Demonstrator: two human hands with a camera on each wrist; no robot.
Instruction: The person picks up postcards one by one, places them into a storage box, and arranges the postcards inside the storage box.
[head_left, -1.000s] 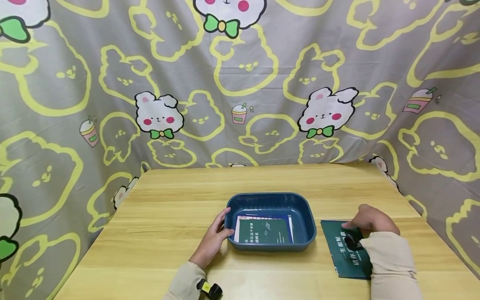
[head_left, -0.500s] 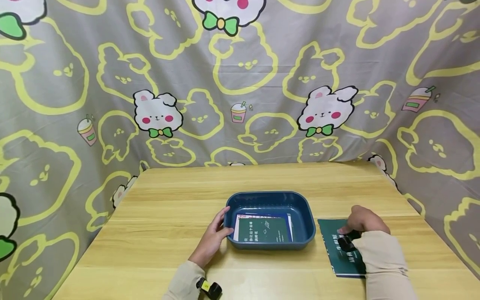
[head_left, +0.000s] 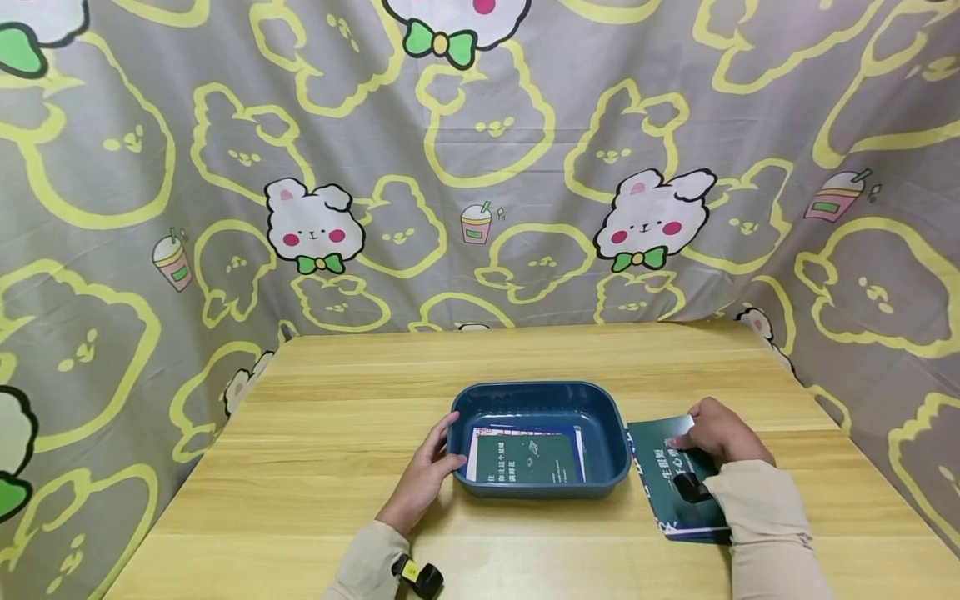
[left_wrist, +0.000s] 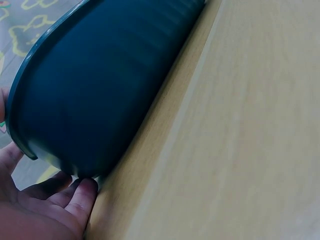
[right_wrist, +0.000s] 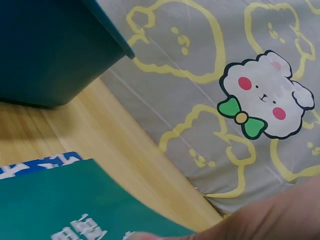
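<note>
A dark blue-green rectangular plastic bin stands on the table. My left hand grips its left end, thumb at the rim; in the left wrist view the fingers touch the bin's outer wall. Inside the bin lie several cards, the topmost a green card with white Chinese text. To the right of the bin, my right hand pinches another green card by its far right side. A blue-and-white patterned card shows beneath it. Most of the right fingers are hidden under the cards.
The wooden table runs back to a grey curtain printed with yellow outlines and white rabbits. Curtain also hangs at the left and right sides. A black wrist strap sits on the left sleeve.
My right hand has moved slightly left and raised the green card from the table, with the blue card beneath it, closer to the bin. My left hand and the bin have stayed put.
</note>
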